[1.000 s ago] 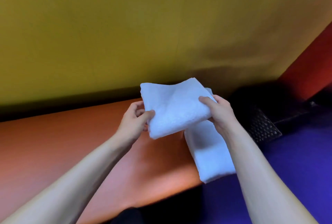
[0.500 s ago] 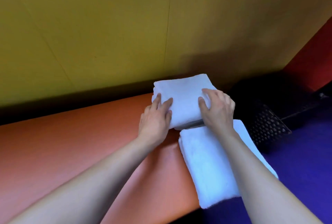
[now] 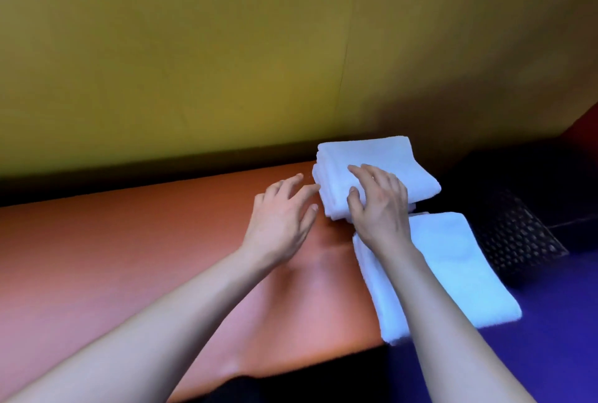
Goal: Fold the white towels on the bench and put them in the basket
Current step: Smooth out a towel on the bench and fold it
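A folded white towel (image 3: 382, 163) lies at the far right end of the orange bench (image 3: 129, 257). My right hand (image 3: 378, 205) rests on its near edge, fingers spread and slightly bent. Beside the towel's left edge my left hand (image 3: 281, 218) hovers over the bench with spread fingers, fingertips close to the towel. A second, longer white towel (image 3: 453, 266) lies nearer me on the bench's right end and hangs over the edge. A dark mesh basket (image 3: 514, 237) sits on the floor right of the bench.
A yellow wall (image 3: 259, 46) rises directly behind the bench. Purple floor (image 3: 534, 354) spreads to the right and a red panel (image 3: 585, 127) shows at the far right corner. Bare orange bench stretches to the left.
The folded towel was held up in both hands, then laid down on the bench. My left hand has since slid off it to the left; my right hand stays on top.
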